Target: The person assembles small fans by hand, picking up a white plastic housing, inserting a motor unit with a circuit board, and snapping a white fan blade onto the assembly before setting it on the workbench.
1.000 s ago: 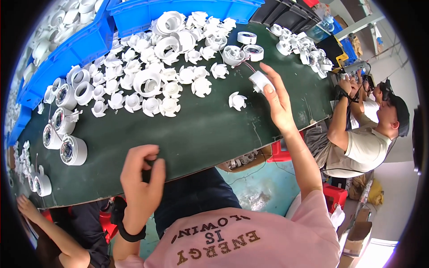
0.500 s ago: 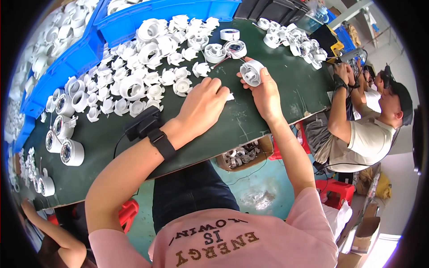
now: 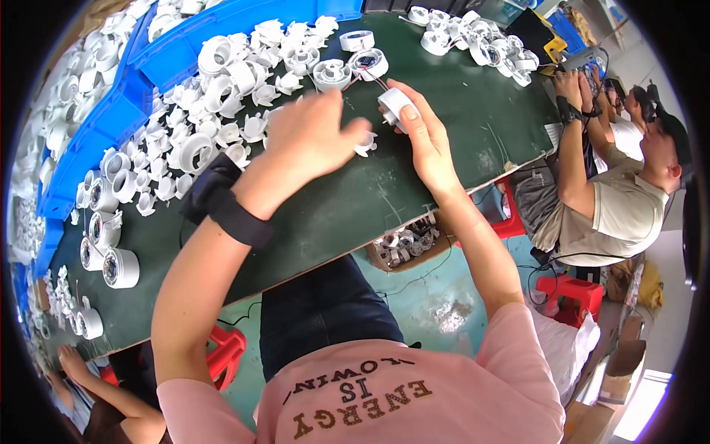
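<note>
My right hand (image 3: 423, 133) grips a short white cylindrical housing (image 3: 396, 105) between thumb and fingers, held above the table with its side wall showing. Thin wires run from near it toward a round white unit with a circuit board (image 3: 367, 64). My left hand (image 3: 314, 133) is over the table, blurred by motion, its thumb spread away from the fingers and nothing visible in it. Close to that thumb lies a small white fan wheel (image 3: 364, 143). Beyond the left hand sit a white spoked housing (image 3: 331, 75) and a white ring (image 3: 356, 41).
Many white fan wheels and rings (image 3: 222, 96) are heaped at left on the green table (image 3: 333, 214), before blue bins (image 3: 177, 55). Finished-looking round units (image 3: 120, 268) stand farther left, more housings (image 3: 484, 48) far right. A co-worker (image 3: 614, 192) sits at right; a box of parts (image 3: 407, 248) is below.
My left hand has lifted and moved left and away, its thumb spreading, uncovering the small fan wheel. My right hand has tilted the housing so its side shows. The view has shifted slightly.
</note>
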Action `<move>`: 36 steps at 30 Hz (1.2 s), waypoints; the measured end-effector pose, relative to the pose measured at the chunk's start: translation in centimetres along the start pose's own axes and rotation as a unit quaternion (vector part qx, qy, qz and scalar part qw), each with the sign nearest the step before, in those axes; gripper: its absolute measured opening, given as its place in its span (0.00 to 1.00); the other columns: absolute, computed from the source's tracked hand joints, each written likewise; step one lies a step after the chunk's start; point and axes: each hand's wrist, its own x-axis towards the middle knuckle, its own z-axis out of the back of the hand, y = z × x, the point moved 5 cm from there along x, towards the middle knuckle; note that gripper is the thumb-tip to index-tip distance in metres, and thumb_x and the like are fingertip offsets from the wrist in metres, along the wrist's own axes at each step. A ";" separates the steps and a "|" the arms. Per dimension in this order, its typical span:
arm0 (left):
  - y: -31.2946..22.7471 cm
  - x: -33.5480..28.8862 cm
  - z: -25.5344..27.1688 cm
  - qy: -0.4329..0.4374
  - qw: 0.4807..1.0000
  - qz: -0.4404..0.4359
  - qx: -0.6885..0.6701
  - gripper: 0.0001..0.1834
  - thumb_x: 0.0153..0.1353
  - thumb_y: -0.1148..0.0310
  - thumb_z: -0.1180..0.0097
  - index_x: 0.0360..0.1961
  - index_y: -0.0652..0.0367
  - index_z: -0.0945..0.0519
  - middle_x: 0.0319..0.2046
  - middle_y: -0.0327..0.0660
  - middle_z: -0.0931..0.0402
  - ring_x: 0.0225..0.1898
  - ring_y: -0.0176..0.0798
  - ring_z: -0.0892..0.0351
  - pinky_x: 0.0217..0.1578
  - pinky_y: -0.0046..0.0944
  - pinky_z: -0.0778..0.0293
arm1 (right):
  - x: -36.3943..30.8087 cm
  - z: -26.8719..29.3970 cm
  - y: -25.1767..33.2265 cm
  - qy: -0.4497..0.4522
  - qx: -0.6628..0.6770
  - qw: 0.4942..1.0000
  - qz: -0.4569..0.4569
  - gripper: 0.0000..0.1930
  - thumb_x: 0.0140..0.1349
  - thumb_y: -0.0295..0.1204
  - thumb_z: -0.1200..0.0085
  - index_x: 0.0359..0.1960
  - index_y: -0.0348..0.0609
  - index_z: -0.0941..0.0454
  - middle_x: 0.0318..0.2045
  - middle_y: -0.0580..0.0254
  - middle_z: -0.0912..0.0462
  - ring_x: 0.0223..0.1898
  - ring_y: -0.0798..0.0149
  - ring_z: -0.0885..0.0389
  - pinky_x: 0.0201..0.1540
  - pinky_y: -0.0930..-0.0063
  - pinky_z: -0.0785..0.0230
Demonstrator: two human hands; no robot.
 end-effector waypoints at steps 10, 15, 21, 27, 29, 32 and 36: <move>5.1 1.2 -0.7 -0.199 0.962 -0.172 0.075 0.15 0.50 0.61 0.38 0.25 0.65 0.23 0.28 0.48 0.26 0.34 0.52 0.26 0.35 0.49 0.31 | 0.0 -2.2 0.7 0.147 -0.196 0.963 0.109 0.26 0.70 0.40 0.59 0.64 0.39 0.39 0.50 0.55 0.29 0.56 0.58 0.36 0.62 0.68 0.49; 5.1 1.7 0.5 -0.024 0.997 -0.078 0.018 0.24 0.42 0.56 0.36 0.09 0.65 0.31 0.15 0.47 0.32 0.22 0.48 0.30 0.30 0.44 0.34 | -0.1 -2.4 0.7 0.163 -0.225 0.955 0.104 0.25 0.69 0.40 0.59 0.63 0.38 0.38 0.53 0.53 0.30 0.56 0.57 0.36 0.62 0.67 0.49; 6.1 2.4 0.5 0.066 0.997 -0.044 0.006 0.29 0.43 0.50 0.33 0.08 0.66 0.31 0.11 0.44 0.32 0.17 0.46 0.29 0.25 0.43 0.32 | -0.1 -2.7 0.6 0.155 -0.249 0.951 0.097 0.25 0.69 0.40 0.59 0.63 0.38 0.37 0.54 0.51 0.31 0.57 0.55 0.36 0.63 0.66 0.49; 7.4 2.2 2.2 0.024 0.994 -0.104 0.015 0.18 0.57 0.58 0.42 0.24 0.66 0.22 0.25 0.45 0.25 0.28 0.49 0.26 0.32 0.42 0.30 | 0.0 -3.7 1.9 0.158 -0.371 0.902 0.154 0.23 0.67 0.34 0.56 0.61 0.39 0.36 0.51 0.49 0.31 0.54 0.50 0.35 0.59 0.63 0.46; 7.4 0.4 4.2 -0.039 0.990 -0.137 0.013 0.15 0.58 0.61 0.43 0.28 0.66 0.22 0.28 0.46 0.25 0.31 0.49 0.26 0.34 0.41 0.31 | -0.3 -4.9 3.2 0.162 -0.451 0.860 0.177 0.23 0.64 0.31 0.53 0.61 0.39 0.36 0.49 0.48 0.31 0.50 0.49 0.34 0.54 0.61 0.44; 4.7 -4.2 7.7 -0.112 0.975 -0.170 -0.085 0.08 0.60 0.69 0.47 0.35 0.63 0.24 0.28 0.44 0.27 0.32 0.45 0.26 0.34 0.38 0.32 | -0.6 -4.6 2.9 0.132 -0.493 0.835 0.207 0.24 0.62 0.30 0.50 0.60 0.41 0.36 0.48 0.48 0.32 0.48 0.49 0.34 0.50 0.60 0.44; 1.7 -12.6 7.4 0.134 0.938 -0.038 -0.318 0.11 0.59 0.76 0.46 0.44 0.64 0.28 0.29 0.39 0.25 0.26 0.29 0.26 0.26 0.29 0.30 | -0.6 -4.0 2.9 0.103 -0.283 0.951 0.066 0.25 0.69 0.40 0.61 0.63 0.38 0.39 0.53 0.47 0.29 0.53 0.55 0.31 0.59 0.64 0.44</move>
